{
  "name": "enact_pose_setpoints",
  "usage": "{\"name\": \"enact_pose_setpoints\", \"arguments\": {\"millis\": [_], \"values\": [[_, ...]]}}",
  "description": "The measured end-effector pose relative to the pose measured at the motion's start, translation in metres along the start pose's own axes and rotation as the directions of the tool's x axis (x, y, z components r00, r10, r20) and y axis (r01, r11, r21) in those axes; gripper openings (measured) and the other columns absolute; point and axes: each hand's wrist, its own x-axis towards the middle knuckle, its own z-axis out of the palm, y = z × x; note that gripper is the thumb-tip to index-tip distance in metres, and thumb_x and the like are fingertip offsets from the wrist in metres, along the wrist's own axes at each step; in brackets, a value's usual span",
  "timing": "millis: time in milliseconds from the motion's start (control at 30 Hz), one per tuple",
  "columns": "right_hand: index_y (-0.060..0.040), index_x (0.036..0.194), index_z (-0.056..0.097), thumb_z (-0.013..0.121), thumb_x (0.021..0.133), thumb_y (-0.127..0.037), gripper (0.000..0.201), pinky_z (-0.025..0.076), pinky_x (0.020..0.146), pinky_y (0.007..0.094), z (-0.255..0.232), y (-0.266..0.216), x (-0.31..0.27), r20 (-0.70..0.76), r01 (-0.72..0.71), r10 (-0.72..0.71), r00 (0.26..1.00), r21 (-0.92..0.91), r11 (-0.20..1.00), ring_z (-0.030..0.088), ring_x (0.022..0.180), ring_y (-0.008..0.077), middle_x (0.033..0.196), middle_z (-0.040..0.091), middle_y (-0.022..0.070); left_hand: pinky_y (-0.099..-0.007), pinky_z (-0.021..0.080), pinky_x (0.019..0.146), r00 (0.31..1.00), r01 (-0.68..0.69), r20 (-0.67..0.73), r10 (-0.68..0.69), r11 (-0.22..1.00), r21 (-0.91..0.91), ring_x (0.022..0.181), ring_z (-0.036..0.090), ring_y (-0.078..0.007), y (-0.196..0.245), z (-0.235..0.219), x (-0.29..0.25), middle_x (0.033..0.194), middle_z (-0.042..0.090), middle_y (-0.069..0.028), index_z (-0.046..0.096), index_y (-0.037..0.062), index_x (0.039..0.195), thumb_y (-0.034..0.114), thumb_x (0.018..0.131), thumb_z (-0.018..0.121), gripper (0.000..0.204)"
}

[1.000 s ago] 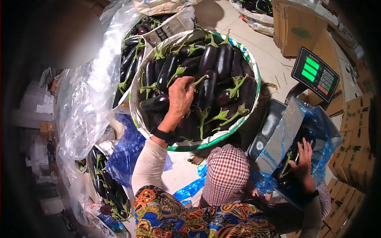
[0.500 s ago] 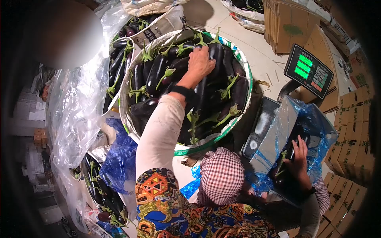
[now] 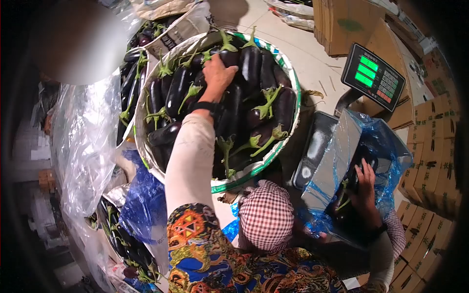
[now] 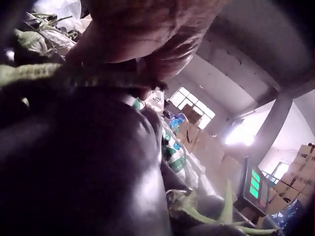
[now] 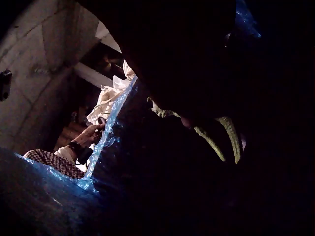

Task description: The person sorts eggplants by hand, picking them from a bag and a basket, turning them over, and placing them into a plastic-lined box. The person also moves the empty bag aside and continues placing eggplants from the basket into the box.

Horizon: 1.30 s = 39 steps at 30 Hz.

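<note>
In the head view, my left hand [image 3: 218,75] reaches into a large round woven sack [image 3: 292,122] heaped with eggplants. Its thumb and fingers curl round the upper end of a dark eggplant [image 3: 228,57], just below the green cap. The left wrist view has a glossy eggplant [image 4: 142,162] close up under the palm. My right hand [image 3: 364,190], fingers extended, rests on eggplants [image 3: 339,207] inside a box [image 3: 325,171] lined with blue plastic. The right wrist view is very dark, with green stems [image 5: 211,142] showing.
A scale display [image 3: 373,77] glows green behind the box. Cardboard cartons [image 3: 432,151] are stacked at right. More eggplants [image 3: 127,244] fill bags at left beside clear plastic sheeting [image 3: 85,146]. A checked cap [image 3: 266,215] is at the front. Another hand [image 5: 88,137] shows beyond the box's plastic edge.
My left hand moved from the middle of the sack to its far side, then slightly left, and grips an eggplant there. My right hand stays on the eggplants in the box. The head view shifted.
</note>
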Motion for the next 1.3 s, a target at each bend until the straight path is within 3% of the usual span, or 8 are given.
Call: {"name": "enact_pose_setpoints", "arguments": {"millis": [300, 433, 567, 733, 867, 1000, 1167, 1300], "values": [[-0.0105, 0.141, 0.033, 0.084, 0.058, -0.006, 0.097, 0.031, 0.111, 0.0560, -0.001, -0.001, 0.000, 0.030, -0.025, 0.026, 0.999, -0.050, 0.998, 0.027, 0.138, 0.0455, 0.152, 0.025, 0.0200, -0.0370, 0.050, 0.076, 0.946, 0.182, -0.225, -0.235, 0.955, -0.232, 0.082, 0.065, -0.0248, -0.038, -0.066, 0.047, 0.091, 0.069, -0.0153, 0.067, -0.0014, 0.099, 0.029, 0.068, 0.081, 0.045], [-0.0089, 0.140, 0.034, 0.085, 0.056, -0.007, 0.098, 0.032, 0.111, 0.0553, 0.000, 0.002, 0.000, 0.041, -0.034, 0.037, 0.998, -0.085, 0.996, 0.027, 0.138, 0.0456, 0.152, 0.025, 0.0200, -0.0413, 0.050, 0.088, 0.948, 0.250, -0.137, -0.288, 0.938, -0.242, 0.098, 0.066, -0.0381, -0.062, -0.094, 0.064, 0.105, 0.067, -0.0267, 0.065, -0.0081, 0.103, 0.042, 0.064, 0.079, 0.065], [-0.0082, 0.140, 0.034, 0.084, 0.056, -0.009, 0.098, 0.033, 0.110, 0.0563, 0.001, 0.000, 0.003, 0.057, -0.056, 0.059, 0.997, -0.055, 0.997, 0.027, 0.138, 0.0466, 0.152, 0.025, 0.0208, -0.0342, 0.047, 0.079, 0.922, 0.382, 0.103, -0.374, 0.831, -0.405, 0.086, 0.060, -0.0216, -0.080, -0.130, 0.053, 0.092, 0.064, -0.0114, 0.065, -0.0066, 0.101, 0.027, 0.068, 0.078, 0.049], [-0.0075, 0.140, 0.033, 0.080, 0.062, -0.012, 0.092, 0.032, 0.109, 0.0600, 0.000, -0.001, 0.003, 0.032, -0.026, 0.028, 0.999, -0.045, 0.999, 0.028, 0.137, 0.0484, 0.152, 0.026, 0.0221, -0.0398, 0.050, 0.084, 0.902, 0.275, 0.303, -0.308, 0.950, 0.146, 0.096, 0.065, -0.0342, -0.104, -0.152, 0.033, 0.105, 0.066, -0.0201, 0.063, 0.0013, 0.115, 0.032, 0.068, 0.077, 0.058], [-0.0076, 0.143, 0.032, 0.081, 0.065, -0.016, 0.092, 0.031, 0.109, 0.0613, 0.001, 0.001, 0.002, -0.003, 0.006, -0.006, 1.000, -0.021, 1.000, 0.028, 0.137, 0.0499, 0.153, 0.025, 0.0230, -0.0527, 0.046, 0.095, 0.995, 0.019, 0.072, -0.063, 0.869, 0.494, 0.115, 0.055, -0.0430, -0.097, -0.108, 0.038, 0.119, 0.059, -0.0236, 0.055, 0.0075, 0.125, 0.039, 0.077, 0.073, 0.060], [-0.0076, 0.145, 0.031, 0.083, 0.066, -0.022, 0.096, 0.030, 0.110, 0.0608, 0.005, 0.012, 0.001, -0.028, 0.062, -0.062, 0.998, -0.020, 0.998, 0.026, 0.138, 0.0502, 0.155, 0.023, 0.0231, -0.0513, 0.051, 0.084, 0.912, -0.405, 0.072, 0.404, 0.856, 0.321, 0.096, 0.062, -0.0448, 0.004, -0.067, 0.021, 0.100, 0.064, -0.0237, 0.063, 0.0056, 0.104, 0.035, 0.078, 0.071, 0.041], [-0.0053, 0.143, 0.036, 0.085, 0.063, -0.021, 0.095, 0.031, 0.109, 0.0600, 0.007, 0.016, -0.002, 0.039, -0.042, 0.041, 0.998, 0.020, 0.999, 0.025, 0.138, 0.0501, 0.156, 0.023, 0.0195, -0.0462, 0.049, 0.093, 0.914, -0.160, 0.399, 0.077, 0.971, 0.179, 0.109, 0.061, -0.0436, 0.050, 0.018, 0.029, 0.114, 0.062, -0.0305, 0.057, -0.0052, 0.112, 0.047, 0.080, 0.070, 0.063], [-0.0037, 0.140, 0.041, 0.086, 0.060, -0.019, 0.093, 0.032, 0.109, 0.0590, 0.001, 0.004, 0.003, 0.060, -0.116, 0.115, 0.991, 0.010, 0.993, 0.026, 0.137, 0.0504, 0.157, 0.023, 0.0167, -0.0441, 0.048, 0.094, 0.969, -0.026, 0.247, 0.015, 0.999, 0.043, 0.107, 0.062, -0.0403, 0.048, 0.040, 0.020, 0.111, 0.065, -0.0265, 0.056, -0.0043, 0.117, 0.051, 0.072, 0.074, 0.074]]}}
